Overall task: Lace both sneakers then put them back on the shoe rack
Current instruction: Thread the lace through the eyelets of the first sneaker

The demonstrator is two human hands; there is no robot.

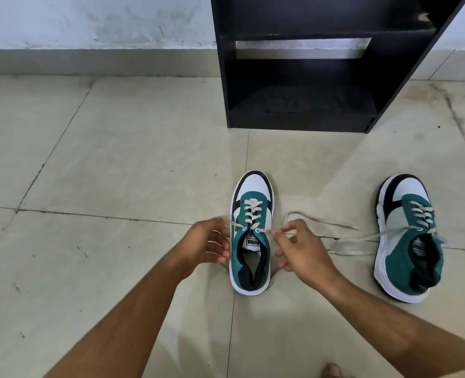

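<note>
A green, white and black sneaker (251,257) stands on the floor in the middle, toe pointing away, its grey lace crossed through all eyelets. My left hand (207,242) pinches the left lace end beside the top eyelet. My right hand (302,249) pinches the right lace end, whose loose tail (321,219) trails right along the floor. A second matching sneaker (408,238) sits at the right, laced, with its lace ends (362,240) lying loose toward the first shoe. The black shoe rack (305,121) stands behind them with bare shelves.
Beige floor tiles (117,159) stretch to the left and front. A pale wall with a grey skirting (89,61) runs behind the rack. A toe of my foot (332,371) shows at the bottom edge.
</note>
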